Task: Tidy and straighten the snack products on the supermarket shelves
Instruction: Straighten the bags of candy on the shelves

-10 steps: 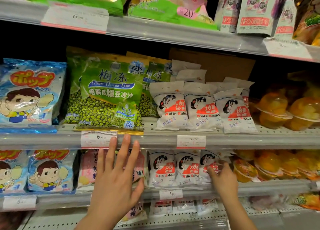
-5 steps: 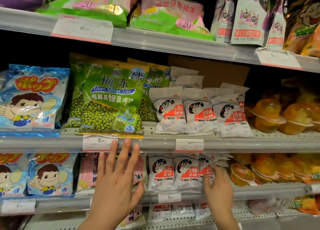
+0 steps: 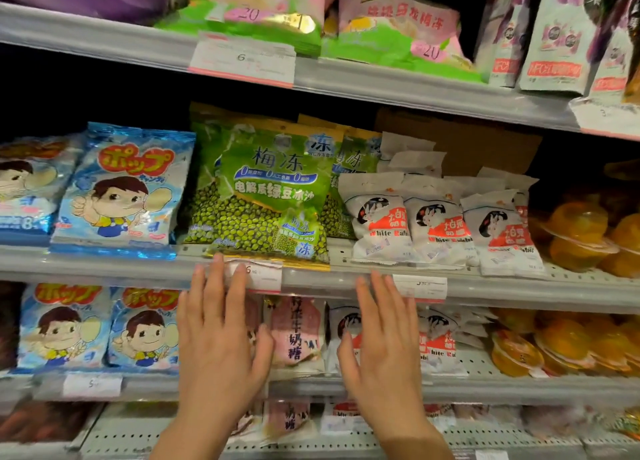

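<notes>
Both hands are raised side by side in front of the lower shelf, fingers straight and holding nothing. My left hand (image 3: pixel 221 335) covers part of a pink snack bag (image 3: pixel 298 335), and its fingertips reach the edge of the middle shelf (image 3: pixel 138 265) just below a green mung-bean jelly bag (image 3: pixel 266 200). My right hand (image 3: pixel 384 342) is in front of the white rabbit candy bags (image 3: pixel 436 345) on the lower shelf. More white rabbit candy bags (image 3: pixel 436 224) stand on the middle shelf.
Blue lollipop bags (image 3: pixel 117 196) stand at the left on the middle shelf and blue lollipop bags (image 3: pixel 100 328) on the lower one. Orange fruit jelly cups (image 3: pixel 581 231) fill the right. Green and pink bags (image 3: pixel 391 34) lie on the top shelf. Price tags (image 3: pixel 242 58) hang on the shelf edges.
My right hand has left the white candy bags at the right, moved left and up, and now sits flat beside my left hand. The view has shifted right and closer.
</notes>
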### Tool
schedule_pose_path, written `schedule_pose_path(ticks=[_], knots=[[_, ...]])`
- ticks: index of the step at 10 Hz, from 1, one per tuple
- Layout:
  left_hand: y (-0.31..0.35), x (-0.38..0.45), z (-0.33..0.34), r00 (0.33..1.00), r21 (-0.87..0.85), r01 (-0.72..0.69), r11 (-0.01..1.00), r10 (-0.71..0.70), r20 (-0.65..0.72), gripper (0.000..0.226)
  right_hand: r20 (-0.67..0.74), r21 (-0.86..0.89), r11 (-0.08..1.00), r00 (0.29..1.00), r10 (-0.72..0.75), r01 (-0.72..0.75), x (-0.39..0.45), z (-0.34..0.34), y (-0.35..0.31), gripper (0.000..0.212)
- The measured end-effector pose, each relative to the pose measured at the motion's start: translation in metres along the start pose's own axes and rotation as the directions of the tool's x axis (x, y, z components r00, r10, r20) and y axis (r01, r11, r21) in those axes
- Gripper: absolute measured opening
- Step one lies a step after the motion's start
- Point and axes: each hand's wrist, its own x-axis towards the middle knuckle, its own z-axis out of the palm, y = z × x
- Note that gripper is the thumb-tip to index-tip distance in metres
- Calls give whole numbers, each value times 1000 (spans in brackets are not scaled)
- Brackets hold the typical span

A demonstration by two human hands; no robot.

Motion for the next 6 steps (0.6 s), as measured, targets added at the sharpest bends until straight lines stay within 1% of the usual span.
schedule_pose_path(ticks=[1,2,3,4,5,6], knots=[[-18,-1,3,1000,39,2,999,-2,12,81,50,-46,998,998,43,-41,-4,9,2,70],[-30,-4,4,999,106,-33,994,31,21,82,38,-44,996,996,78,-77,-1,10,0,66],[-30,-1,-4,999,72,-42,997,41,20,81,80,-64,995,993,85,-80,2,0,1,72],[-21,-1,-19,996,14,-27,1000,25,90,78,181,-39,997,981,71,-65,4,-16,-4,76],[-14,8,-49,959,28,22,999,-29,281,82,302,-33,998,951,68,-61,16,-35,-7,75],[3,18,-98,843,110,70,991,-118,524,69,487,16,992,867,102,-125,27,-74,-9,79]])
